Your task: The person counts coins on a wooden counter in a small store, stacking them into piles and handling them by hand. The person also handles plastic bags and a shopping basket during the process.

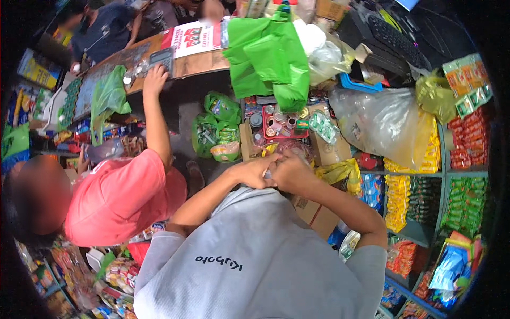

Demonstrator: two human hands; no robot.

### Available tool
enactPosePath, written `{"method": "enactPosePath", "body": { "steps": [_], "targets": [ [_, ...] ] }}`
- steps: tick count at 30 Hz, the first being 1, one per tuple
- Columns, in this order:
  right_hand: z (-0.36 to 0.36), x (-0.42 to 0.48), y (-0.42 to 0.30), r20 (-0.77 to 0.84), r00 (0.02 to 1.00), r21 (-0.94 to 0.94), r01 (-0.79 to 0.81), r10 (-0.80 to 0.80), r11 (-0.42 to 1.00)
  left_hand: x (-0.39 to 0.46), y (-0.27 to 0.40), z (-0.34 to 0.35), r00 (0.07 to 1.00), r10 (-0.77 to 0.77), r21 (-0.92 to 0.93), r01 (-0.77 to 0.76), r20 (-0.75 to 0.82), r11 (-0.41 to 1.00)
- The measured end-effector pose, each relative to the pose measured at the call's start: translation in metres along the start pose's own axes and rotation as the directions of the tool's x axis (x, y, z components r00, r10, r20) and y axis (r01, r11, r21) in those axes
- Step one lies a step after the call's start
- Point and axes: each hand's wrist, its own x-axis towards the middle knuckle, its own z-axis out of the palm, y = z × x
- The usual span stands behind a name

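My left hand point(255, 171) and my right hand point(293, 169) meet in front of my chest, just over the hem of the grey shirt. Between them shows a small pale, shiny piece point(267, 174), gripped by the fingers; it is too small to name. Just beyond the hands, a reddish plastic bag point(295, 148) lies by a cardboard box point(248, 141). Farther on, a red tray point(283, 136) holds small jars and tins. Green plastic bags point(205, 133) filled with packets stand to the left of the tray.
A co-worker in a pink shirt point(119, 195) stands at left, one hand by a calculator point(161, 58) on the wooden counter point(199, 63). Green plastic bags point(267, 56) hang ahead. Shelves point(443, 151) of sachets line the right. People are beyond the counter.
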Motion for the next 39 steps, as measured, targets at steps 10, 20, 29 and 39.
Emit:
{"method": "enactPosePath", "body": {
  "steps": [10, 20, 29, 39],
  "targets": [
    [0.004, -0.042, 0.019, 0.53, 0.847, 0.646, -0.378, -0.033, 0.663, -0.02, -0.021, 0.062, 0.998, 0.056, -0.289, -0.059, -0.017, 0.956],
    [-0.015, -0.084, -0.031, 0.388, 0.542, 0.829, -0.559, 0.745, -0.025, 0.002, 0.104, -0.026, 0.669, 0.489, 0.39, -0.308, -0.56, 0.868],
    [0.127, -0.069, 0.015, 0.584, 0.765, 0.776, -0.429, 0.272, -0.462, -0.004, 0.011, 0.027, 0.945, 0.086, 0.141, -0.043, -0.314, 0.989],
    [0.09, -0.001, -0.091, -0.205, 0.405, 0.978, 0.049, 0.891, 0.203, 0.004, 0.01, 0.094, 0.516, -0.572, -0.762, -0.53, -0.637, 0.371]
  ]
}}
